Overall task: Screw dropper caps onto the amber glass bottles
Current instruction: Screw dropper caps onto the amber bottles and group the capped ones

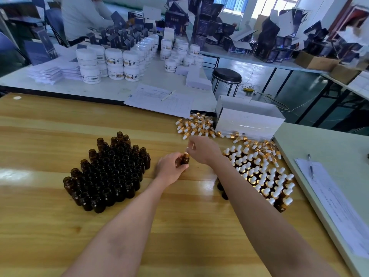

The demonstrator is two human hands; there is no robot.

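Observation:
My left hand [171,168] grips a small amber glass bottle [185,159] upright above the wooden table [60,226]. My right hand [201,149] pinches a dropper cap [189,147], gold collar and white bulb, just above and beside the bottle's neck. To the left stands a tight cluster of open amber bottles [108,172]. At the right stands a cluster of capped bottles [263,176] with white bulbs. Loose dropper caps [196,125] lie in a heap further back.
A white box [249,118] sits behind the loose caps. Paper sheets with a pen [161,100] lie at the table's far edge, and another sheet with a pen [327,196] on the grey side table. White jars [119,62] and dark cartons crowd the tables beyond; a person sits far left.

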